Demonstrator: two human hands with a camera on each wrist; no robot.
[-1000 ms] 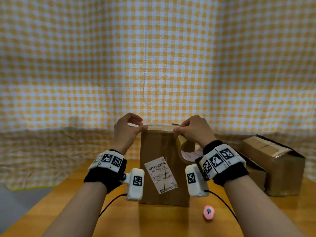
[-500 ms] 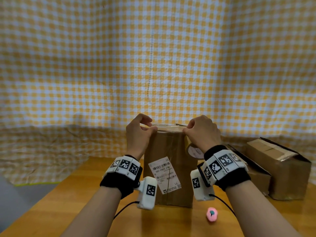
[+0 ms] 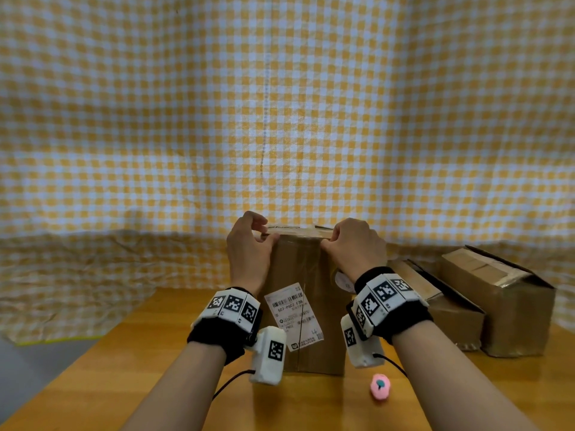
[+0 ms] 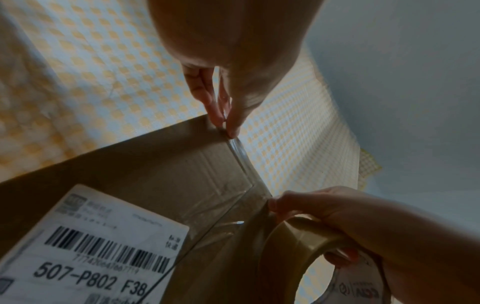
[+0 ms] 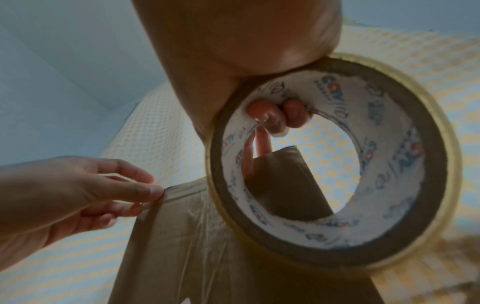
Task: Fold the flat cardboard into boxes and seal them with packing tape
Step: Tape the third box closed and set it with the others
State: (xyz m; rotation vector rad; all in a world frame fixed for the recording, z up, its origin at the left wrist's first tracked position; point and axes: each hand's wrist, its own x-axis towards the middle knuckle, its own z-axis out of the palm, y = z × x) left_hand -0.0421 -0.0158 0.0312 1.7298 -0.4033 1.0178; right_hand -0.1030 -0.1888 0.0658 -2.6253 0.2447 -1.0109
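Cardboard box point(image 3: 306, 306) — left hand point(image 3: 249, 248) pinching, right hand point(image 3: 357, 247) gripping

Yellow-and-white gingham cloth point(image 3: 280, 119) is hanging across the whole back, bunching up behind a wooden table point(image 3: 155, 368); grey floor point(image 3: 31, 368) is peeking out bottom left.

Bare forearms, instrumented wrists

Each wrist wore a black band point(image 3: 401, 321) topped with white blocks bearing black square markers; a white camera housing point(image 3: 268, 355) with its own marker hung beneath, trailing a thin black cable point(image 3: 231, 381).
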